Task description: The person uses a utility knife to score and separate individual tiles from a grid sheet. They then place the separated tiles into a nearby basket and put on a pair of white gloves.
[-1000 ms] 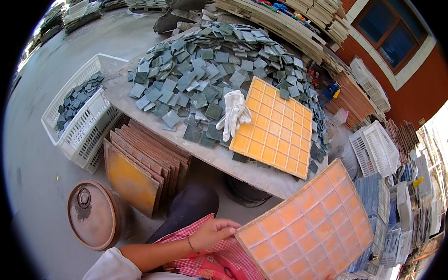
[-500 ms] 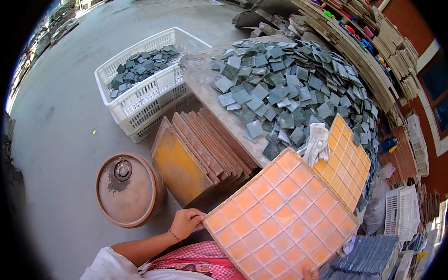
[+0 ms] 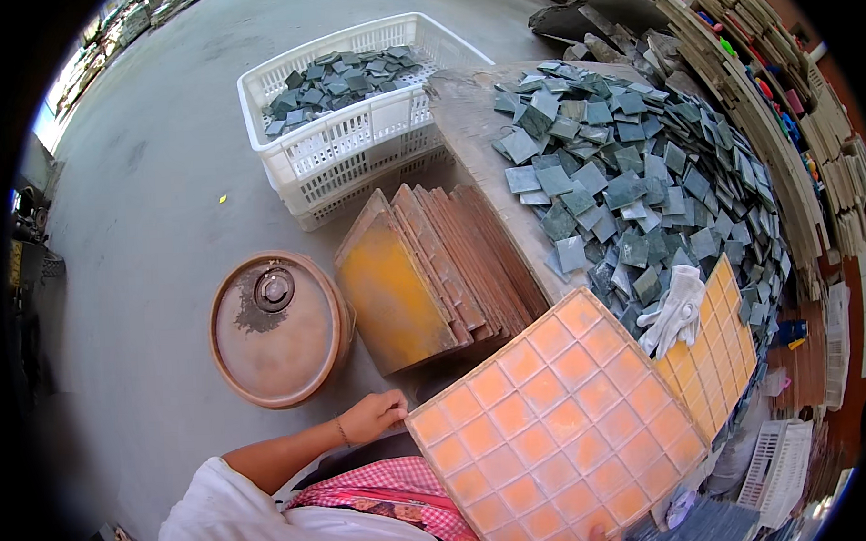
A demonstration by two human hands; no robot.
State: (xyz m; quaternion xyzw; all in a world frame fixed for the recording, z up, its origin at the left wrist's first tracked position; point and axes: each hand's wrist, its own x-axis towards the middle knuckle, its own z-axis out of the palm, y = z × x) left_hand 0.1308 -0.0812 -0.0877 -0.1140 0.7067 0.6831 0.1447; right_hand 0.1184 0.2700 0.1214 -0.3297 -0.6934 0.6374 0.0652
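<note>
An orange board with a raised grid of pale ridges, a grid tray (image 3: 552, 414), lies tilted in front of me. At its left corner the fingers of my left hand (image 3: 373, 418) are closed in a pinch on the edge. Only a few fingertips of my right hand (image 3: 603, 539) show, curled over the tray's lower edge; the rest is hidden beneath it or out of the picture. Beyond the tray's right side lies a second, yellower grid tray (image 3: 726, 341), partly covered by a white glove (image 3: 676, 310). Many grey-green square stone tiles (image 3: 630, 182) are heaped behind them on a worktop (image 3: 470, 112).
A brown lidded drum (image 3: 280, 328) stands to the left. Beside it several rusty grid trays (image 3: 423, 271) stand on edge. A white plastic crate (image 3: 352, 130) holds loose tiles. White crates (image 3: 776, 468) and stacked dark slabs (image 3: 699, 526) are at lower right.
The view has shifted, so most surroundings sit farther right and higher in the picture. Both hands keep their hold on the orange grid tray, which has barely moved.
</note>
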